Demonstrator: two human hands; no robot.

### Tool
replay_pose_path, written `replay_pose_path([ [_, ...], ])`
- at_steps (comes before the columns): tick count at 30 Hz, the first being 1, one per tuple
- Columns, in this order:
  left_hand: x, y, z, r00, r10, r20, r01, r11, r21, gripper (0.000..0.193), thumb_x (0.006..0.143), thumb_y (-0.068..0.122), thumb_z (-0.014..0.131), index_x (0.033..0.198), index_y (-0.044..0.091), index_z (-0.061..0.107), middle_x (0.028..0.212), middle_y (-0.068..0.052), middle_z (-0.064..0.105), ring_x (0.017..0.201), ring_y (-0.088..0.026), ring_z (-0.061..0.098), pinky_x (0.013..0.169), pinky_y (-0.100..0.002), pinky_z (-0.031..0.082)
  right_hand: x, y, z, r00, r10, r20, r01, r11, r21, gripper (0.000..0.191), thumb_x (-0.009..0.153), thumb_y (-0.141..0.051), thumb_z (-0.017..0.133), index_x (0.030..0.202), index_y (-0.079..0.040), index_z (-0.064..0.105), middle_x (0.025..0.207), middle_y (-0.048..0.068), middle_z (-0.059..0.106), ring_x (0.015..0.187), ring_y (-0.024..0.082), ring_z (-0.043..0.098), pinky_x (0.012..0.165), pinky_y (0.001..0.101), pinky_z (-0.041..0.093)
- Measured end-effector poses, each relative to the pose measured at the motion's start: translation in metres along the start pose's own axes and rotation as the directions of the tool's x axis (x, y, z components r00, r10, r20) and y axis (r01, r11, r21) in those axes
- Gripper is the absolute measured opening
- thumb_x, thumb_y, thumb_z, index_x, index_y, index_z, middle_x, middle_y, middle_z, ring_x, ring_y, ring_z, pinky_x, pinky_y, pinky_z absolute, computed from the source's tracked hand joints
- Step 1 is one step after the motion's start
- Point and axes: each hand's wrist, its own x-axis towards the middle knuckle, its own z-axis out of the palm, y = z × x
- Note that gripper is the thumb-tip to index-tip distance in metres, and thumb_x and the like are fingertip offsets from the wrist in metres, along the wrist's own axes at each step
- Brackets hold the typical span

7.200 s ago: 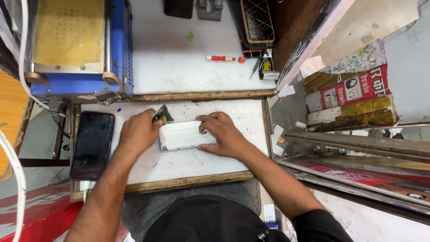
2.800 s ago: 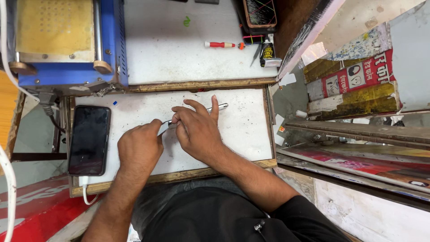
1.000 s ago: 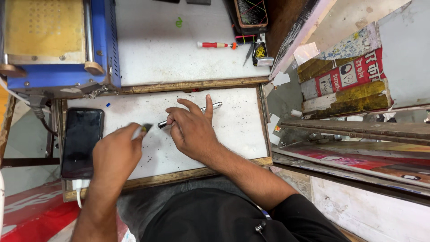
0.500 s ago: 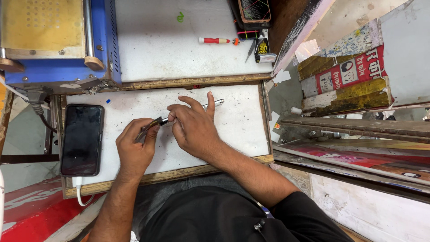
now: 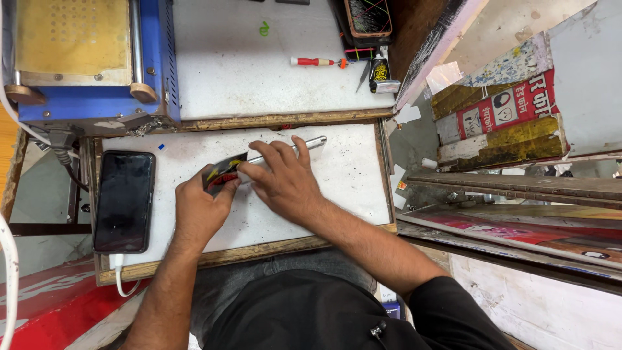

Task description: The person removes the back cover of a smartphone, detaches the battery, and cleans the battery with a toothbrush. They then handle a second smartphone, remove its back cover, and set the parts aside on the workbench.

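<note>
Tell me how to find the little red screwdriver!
Start at the big blue metal machine in the top left corner, then slide right along the upper white shelf. The small red-handled screwdriver lies flat there, beside the black glue tube. It is the only thin red stick on the shelf.

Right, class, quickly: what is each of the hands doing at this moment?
Left hand: closed on a small dark card.
Right hand: flat, pressing down a white slab; not gripping.

A black short-sleeved shirt [image 5: 311,311] is worn, with a small black clip [image 5: 374,331] at the chest. Grey trousers [image 5: 259,272] are seen. Both forearms are bare.
</note>
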Motion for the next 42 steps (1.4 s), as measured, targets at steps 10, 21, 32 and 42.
replay_pose_path([
  [10, 0.022, 0.092, -0.053, 0.983, 0.182, -0.008, -0.179, 0.972, 0.153, 0.019, 0.089, 0.013, 0.079, 0.101, 0.000, 0.073, 0.093, -0.016, 0.073, 0.079, -0.030, 0.073, 0.068, -0.039, 0.056, 0.023, -0.007, -0.008, 0.965, 0.157, -0.211, -0.036, 0.874, 0.484, 0.098, 0.078, -0.021, 0.095, 0.144, -0.021, 0.023, 0.127, 0.014, 0.048, 0.114, 0.031, 0.052, 0.097, 0.0501, 0.040],
  [21, 0.026, 0.087, -0.032, 0.974, 0.177, -0.138, -0.172, 0.984, 0.047, 0.018, 0.091, 0.010, 0.079, 0.105, 0.001, 0.074, 0.092, -0.013, 0.073, 0.082, -0.024, 0.076, 0.068, -0.035, 0.057, 0.028, -0.006, 0.005, 0.921, 0.318, -0.226, -0.146, 0.818, 0.556, 0.101, 0.074, -0.018, 0.096, 0.143, -0.015, 0.022, 0.132, 0.019, 0.045, 0.122, 0.033, 0.051, 0.100, 0.0485, 0.048],
  [32, 0.014, 0.075, -0.024, 0.978, 0.100, -0.183, -0.129, 0.979, -0.157, 0.015, 0.096, 0.009, 0.077, 0.107, 0.000, 0.072, 0.094, -0.010, 0.071, 0.079, -0.016, 0.071, 0.068, -0.029, 0.056, 0.033, -0.004, -0.010, 0.940, 0.221, -0.261, -0.056, 0.852, 0.521, 0.086, 0.077, -0.020, 0.096, 0.138, -0.019, 0.035, 0.119, 0.012, 0.053, 0.110, 0.027, 0.055, 0.092, 0.0443, 0.048],
  [42, 0.027, 0.078, -0.028, 0.955, 0.285, -0.087, -0.284, 0.958, 0.022, 0.021, 0.099, 0.012, 0.077, 0.111, -0.003, 0.070, 0.102, -0.014, 0.071, 0.090, -0.024, 0.074, 0.076, -0.032, 0.057, 0.042, 0.003, -0.045, 0.945, 0.256, -0.201, -0.159, 0.902, 0.402, 0.065, 0.078, -0.017, 0.094, 0.114, -0.006, 0.040, 0.122, 0.019, 0.052, 0.101, 0.027, 0.066, 0.073, 0.0366, 0.062],
])
